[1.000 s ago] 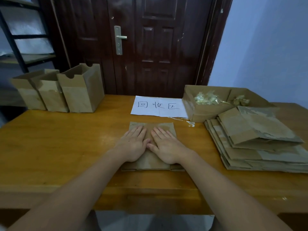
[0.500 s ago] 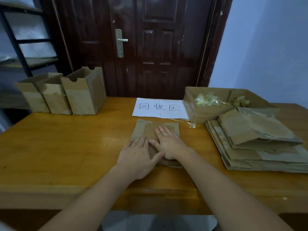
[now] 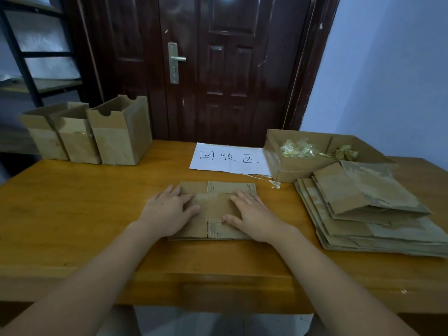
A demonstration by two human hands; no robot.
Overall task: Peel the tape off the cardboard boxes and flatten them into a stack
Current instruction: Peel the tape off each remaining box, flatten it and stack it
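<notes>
- Cardboard in the middle: one flattened box lies on the surface, close to the near edge, with both hands on it.
- The left hand presses the left part with straight fingers; the right hand presses the right part in the same way. The hands are apart, and neither one grips anything.
- The stack of flat boxes lies to the right, well apart from the pressed box. Its top pieces sit crooked and one is a little raised.
- Three upright boxes wait at the far left, not flattened yet.
- An open box with tape scraps stands behind the stack, beside a paper sign.
- Risk, as I judge it: the folded cardboard may spring open when the hands lift, because the creases look fresh and nothing else holds them down.
- Another risk: the stack is already uneven, so one more box placed carelessly could slide off or push the top pieces toward the edge.
- A tape bit lies on the surface near the sign; it could stick to the box when it is moved.
</notes>
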